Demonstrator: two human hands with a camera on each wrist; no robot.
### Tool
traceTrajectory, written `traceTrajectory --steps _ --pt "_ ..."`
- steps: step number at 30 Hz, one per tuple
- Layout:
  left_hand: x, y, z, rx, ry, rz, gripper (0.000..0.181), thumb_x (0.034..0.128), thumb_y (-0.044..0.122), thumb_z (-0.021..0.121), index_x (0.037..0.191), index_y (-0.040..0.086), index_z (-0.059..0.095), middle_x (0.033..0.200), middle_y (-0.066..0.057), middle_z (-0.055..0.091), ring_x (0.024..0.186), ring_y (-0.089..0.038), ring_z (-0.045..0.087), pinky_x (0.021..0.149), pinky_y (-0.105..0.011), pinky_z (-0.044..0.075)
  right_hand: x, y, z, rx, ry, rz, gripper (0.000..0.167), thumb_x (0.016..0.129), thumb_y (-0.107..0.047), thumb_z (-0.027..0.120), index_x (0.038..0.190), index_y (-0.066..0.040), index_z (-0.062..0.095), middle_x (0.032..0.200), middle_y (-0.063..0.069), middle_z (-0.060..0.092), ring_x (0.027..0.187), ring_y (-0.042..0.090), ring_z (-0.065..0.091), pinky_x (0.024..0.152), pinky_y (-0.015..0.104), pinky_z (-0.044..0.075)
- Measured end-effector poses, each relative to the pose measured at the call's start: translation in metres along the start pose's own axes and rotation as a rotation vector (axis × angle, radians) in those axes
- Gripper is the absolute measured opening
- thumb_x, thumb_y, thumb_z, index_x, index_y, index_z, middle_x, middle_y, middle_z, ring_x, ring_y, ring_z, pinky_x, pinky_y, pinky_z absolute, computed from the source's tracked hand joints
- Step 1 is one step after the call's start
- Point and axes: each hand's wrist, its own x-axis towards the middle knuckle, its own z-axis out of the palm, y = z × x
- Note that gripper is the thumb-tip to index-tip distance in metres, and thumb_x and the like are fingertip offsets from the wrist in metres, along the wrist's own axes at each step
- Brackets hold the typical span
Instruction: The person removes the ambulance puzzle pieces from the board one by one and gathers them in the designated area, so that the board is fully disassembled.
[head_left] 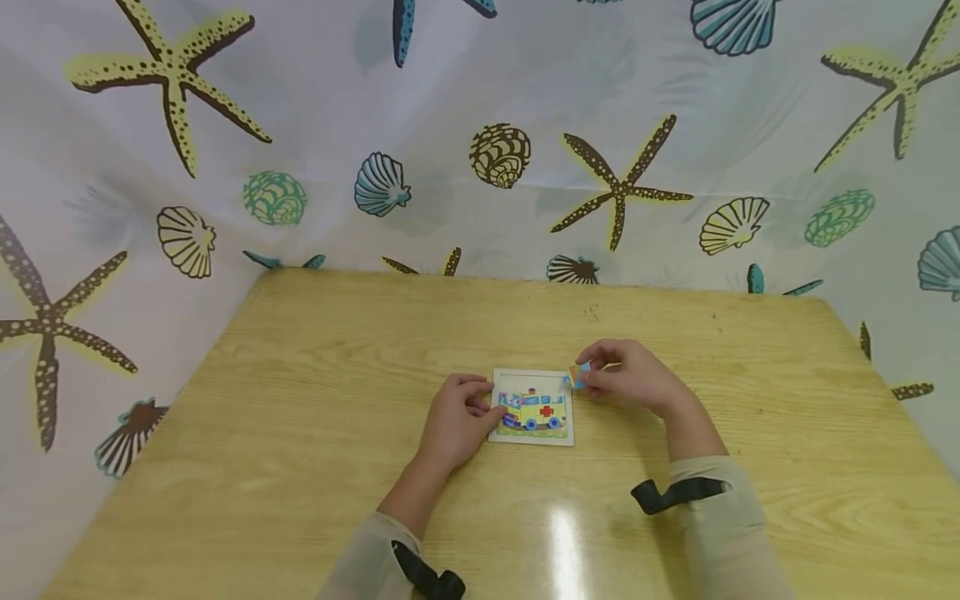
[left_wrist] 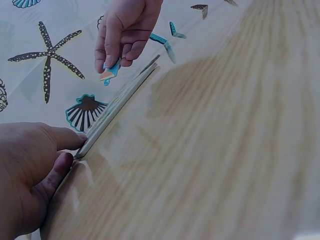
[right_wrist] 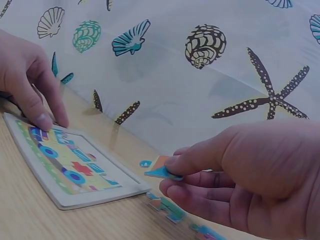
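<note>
A small framed jigsaw puzzle (head_left: 531, 407) lies flat on the table, showing a yellow ambulance with a red cross; the upper strip inside its pale frame is bare. My left hand (head_left: 462, 421) grips the frame's left edge, thumb over the picture and fingers bent along the side. Just off the upper right corner, my right hand (head_left: 633, 375) pinches a blue and orange jigsaw piece (right_wrist: 161, 169) between thumb and fingers, above the table. Several loose jigsaw pieces (right_wrist: 172, 212) lie below that hand in the right wrist view; the hand hides them from the head view.
The wooden table (head_left: 337, 350) reaches out on all sides of the puzzle. A white cloth (head_left: 442, 100) printed with starfish and shells hangs behind the table and along both sides. Black straps (head_left: 678, 494) circle both sleeves.
</note>
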Motion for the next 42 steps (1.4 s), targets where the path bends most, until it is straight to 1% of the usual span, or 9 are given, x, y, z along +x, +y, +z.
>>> traceTrajectory --steps 2,8,17,25,30,35,42 --pt "0.001 0.0 0.0 -0.001 0.001 0.006 0.038 0.0866 0.015 0.079 0.119 -0.002 0.069 0.126 -0.01 0.057 0.085 -0.014 0.061 0.077 -0.027 0.057 0.0 0.002 -0.003 -0.009 0.007 0.005 0.023 0.095 -0.013 0.067 0.115 -0.001 0.065 0.097 0.012 0.057 0.083 0.02 0.068 0.076 0.032 0.06" --pt "0.002 0.001 0.0 -0.003 0.0 -0.004 0.038 0.086 0.014 0.079 0.119 -0.001 0.069 0.125 -0.01 0.057 0.085 -0.014 0.061 0.077 -0.027 0.057 -0.004 0.006 -0.013 -0.029 0.018 0.025 0.023 0.095 -0.015 0.069 0.113 -0.002 0.066 0.096 0.012 0.059 0.081 0.021 0.068 0.075 0.031 0.059" --pt "0.001 0.0 0.001 -0.007 -0.002 -0.027 0.039 0.0868 0.016 0.079 0.12 -0.001 0.069 0.127 -0.009 0.057 0.086 -0.014 0.061 0.078 -0.028 0.057 -0.008 0.01 -0.022 0.009 0.014 0.073 0.027 0.096 -0.014 0.067 0.115 0.004 0.061 0.1 0.013 0.057 0.085 0.022 0.067 0.078 0.032 0.059" --pt "0.002 0.001 0.0 -0.007 0.006 -0.003 0.039 0.0862 0.014 0.079 0.12 -0.002 0.069 0.126 -0.01 0.057 0.086 -0.014 0.062 0.077 -0.028 0.057 -0.011 0.01 -0.029 -0.003 0.037 0.095 0.03 0.096 -0.016 0.067 0.118 0.003 0.06 0.101 0.011 0.058 0.085 0.02 0.067 0.079 0.032 0.059" --pt "0.001 0.002 0.001 -0.006 -0.001 -0.004 0.039 0.0864 0.015 0.079 0.12 -0.001 0.069 0.127 -0.01 0.057 0.086 -0.014 0.061 0.078 -0.028 0.057 -0.015 0.014 -0.035 -0.004 0.056 0.1 0.03 0.096 -0.015 0.067 0.118 0.004 0.059 0.101 0.011 0.058 0.086 0.02 0.068 0.08 0.031 0.06" --pt "-0.001 0.003 0.001 -0.001 -0.005 -0.013 0.039 0.0866 0.015 0.079 0.121 -0.001 0.069 0.129 -0.01 0.056 0.087 -0.014 0.062 0.078 -0.027 0.057 -0.019 0.021 -0.042 -0.023 0.059 0.105 0.03 0.097 -0.012 0.065 0.12 0.006 0.058 0.104 0.014 0.057 0.088 0.018 0.066 0.081 0.029 0.06" --pt "0.0 0.001 0.001 0.02 0.005 0.0 0.039 0.0866 0.015 0.079 0.121 -0.001 0.068 0.129 -0.01 0.056 0.086 -0.014 0.062 0.078 -0.026 0.057 -0.023 0.025 -0.049 -0.064 0.108 0.149 0.031 0.098 -0.01 0.063 0.124 0.006 0.058 0.106 0.015 0.056 0.085 0.015 0.065 0.079 0.027 0.059"
